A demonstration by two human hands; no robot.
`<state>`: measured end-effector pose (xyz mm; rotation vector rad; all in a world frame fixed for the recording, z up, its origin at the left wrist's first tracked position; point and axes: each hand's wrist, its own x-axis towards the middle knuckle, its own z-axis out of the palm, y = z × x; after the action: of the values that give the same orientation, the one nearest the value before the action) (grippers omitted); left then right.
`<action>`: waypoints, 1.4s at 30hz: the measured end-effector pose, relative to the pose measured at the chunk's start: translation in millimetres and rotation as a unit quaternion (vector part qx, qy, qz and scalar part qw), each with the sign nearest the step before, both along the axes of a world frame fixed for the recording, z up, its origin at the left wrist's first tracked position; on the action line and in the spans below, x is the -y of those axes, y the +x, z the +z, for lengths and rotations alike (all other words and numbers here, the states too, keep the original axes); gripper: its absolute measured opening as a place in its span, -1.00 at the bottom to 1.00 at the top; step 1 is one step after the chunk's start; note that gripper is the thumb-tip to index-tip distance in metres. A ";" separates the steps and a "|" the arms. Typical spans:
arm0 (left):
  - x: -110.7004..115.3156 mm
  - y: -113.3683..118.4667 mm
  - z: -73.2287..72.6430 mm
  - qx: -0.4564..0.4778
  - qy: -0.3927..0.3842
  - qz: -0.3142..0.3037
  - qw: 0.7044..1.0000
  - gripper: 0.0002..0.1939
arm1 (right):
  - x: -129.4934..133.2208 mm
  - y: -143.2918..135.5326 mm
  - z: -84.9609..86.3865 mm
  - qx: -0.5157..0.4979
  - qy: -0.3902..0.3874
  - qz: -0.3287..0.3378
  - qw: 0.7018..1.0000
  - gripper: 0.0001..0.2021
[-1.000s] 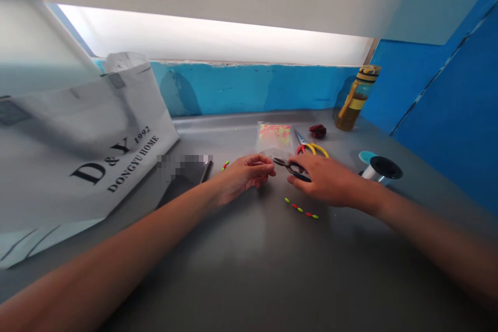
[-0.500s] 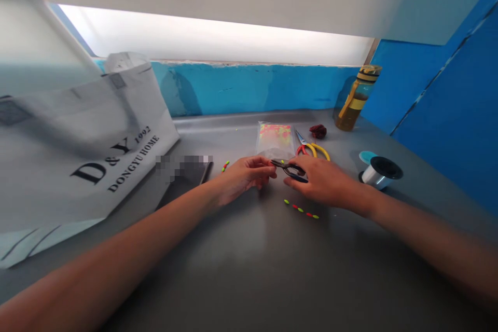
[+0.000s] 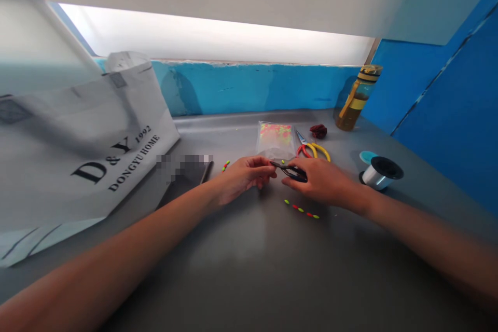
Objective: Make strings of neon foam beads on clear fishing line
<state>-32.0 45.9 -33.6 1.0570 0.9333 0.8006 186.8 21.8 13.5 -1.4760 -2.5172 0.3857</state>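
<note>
My right hand (image 3: 324, 180) is wrapped round dark-handled pliers (image 3: 291, 170), whose jaws point left. The jaw tips meet the fingertips of my left hand (image 3: 249, 176), which pinches something too small to make out. A row of red and green beads (image 3: 300, 210) lies on the table below my right hand. More such beads (image 3: 225, 166) lie left of my left hand. One green bead (image 3: 282, 161) shows just behind the pliers.
Behind my hands lie a clear bag of beads (image 3: 276, 137), scissors with red and yellow handles (image 3: 320, 151) and a dark red bundle (image 3: 318, 131). Right are a spool (image 3: 378, 176), its teal disc (image 3: 368, 157) and a bottle (image 3: 355, 101). A big white bag (image 3: 97, 150) stands left.
The pliers' handles have come closer together in my right hand, and the jaws look more closed. My left hand stays in place.
</note>
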 end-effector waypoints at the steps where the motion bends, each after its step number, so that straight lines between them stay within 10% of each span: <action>1: 0.3 0.1 0.4 -0.001 0.001 0.001 1.000 -0.74 | -0.8 0.2 -0.6 -0.005 -0.002 0.006 1.000 -0.56; 12: 0.1 2.0 3.3 -0.030 0.014 0.002 0.999 -0.70 | -20.3 4.7 -13.9 -0.105 -0.102 0.086 0.986 -0.55; 42: 6.8 12.0 -2.1 -0.087 0.052 -0.027 0.994 -0.68 | -36.1 9.6 -28.6 -0.214 -0.250 -0.027 0.944 -0.56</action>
<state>-19.9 39.1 -35.7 1.2529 1.0141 0.7257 196.4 57.9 -15.1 -1.4062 -2.1101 1.2616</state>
